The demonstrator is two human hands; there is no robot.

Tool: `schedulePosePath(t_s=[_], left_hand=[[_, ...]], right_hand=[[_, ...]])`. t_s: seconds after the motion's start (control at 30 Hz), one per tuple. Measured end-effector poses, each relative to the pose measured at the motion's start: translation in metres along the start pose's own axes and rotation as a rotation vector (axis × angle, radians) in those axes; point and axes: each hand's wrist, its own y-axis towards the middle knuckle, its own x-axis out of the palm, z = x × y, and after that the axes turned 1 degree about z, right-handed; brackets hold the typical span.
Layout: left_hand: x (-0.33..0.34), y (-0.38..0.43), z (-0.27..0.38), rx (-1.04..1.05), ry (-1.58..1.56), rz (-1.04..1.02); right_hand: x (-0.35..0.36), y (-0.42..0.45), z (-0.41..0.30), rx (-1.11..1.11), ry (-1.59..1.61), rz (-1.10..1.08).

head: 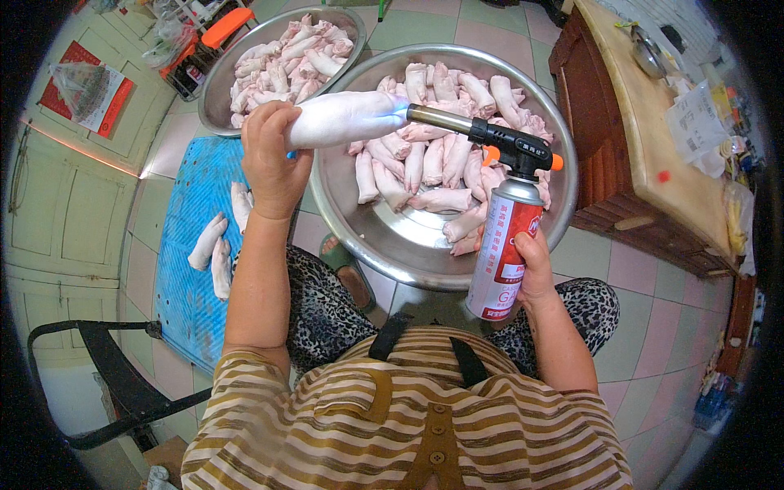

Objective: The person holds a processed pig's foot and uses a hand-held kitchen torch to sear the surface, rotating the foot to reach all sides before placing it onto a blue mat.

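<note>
My left hand (275, 156) grips the cut end of a pale pig's trotter (343, 119), held level above the near metal basin. Around a gas canister with a blowtorch head (511, 214) my right hand (533, 266) is closed. The torch's nozzle (441, 118) points left, and a blue flame meets the hoof end of the trotter. Below, the large steel basin (404, 269) holds many pig's trotters (432, 162). A second steel basin (211, 92), behind and to the left, is heaped with more trotters.
Several trotters (208, 242) lie on a blue plastic board (184, 294) at the left. A wooden cabinet (643, 122) with bags and a metal bowl on top stands at the right. At the lower left is a black chair frame (116, 367); an orange stool (228, 27) stands behind.
</note>
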Motion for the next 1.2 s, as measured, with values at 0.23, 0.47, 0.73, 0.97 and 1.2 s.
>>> schedulePosePath(t_s=[0.23,0.47,0.73,0.97,1.2], left_hand=[[-0.0002,-0.0016,0.0004,-0.034,-0.026,-0.022],[-0.0005,-0.0017,-0.0004,-0.038,-0.030,-0.018],[0.0005,-0.0011,-0.0008,-0.020,-0.004,-0.010],[0.0002,-0.0029,-0.0012,-0.033,-0.020,-0.021],[0.0002,-0.0019,-0.0035,0.004,-0.070,0.019]], right_hand=[[-0.0025,0.0020,0.0021,-0.011,0.014,-0.028],[-0.0025,0.0025,0.0025,-0.013,0.026,-0.030],[-0.0010,0.0012,0.0020,-0.012,0.022,-0.013],[0.0009,-0.0004,-0.0005,-0.026,0.026,-0.019],[-0.0051,0.0020,0.0036,-0.041,-0.005,-0.048]])
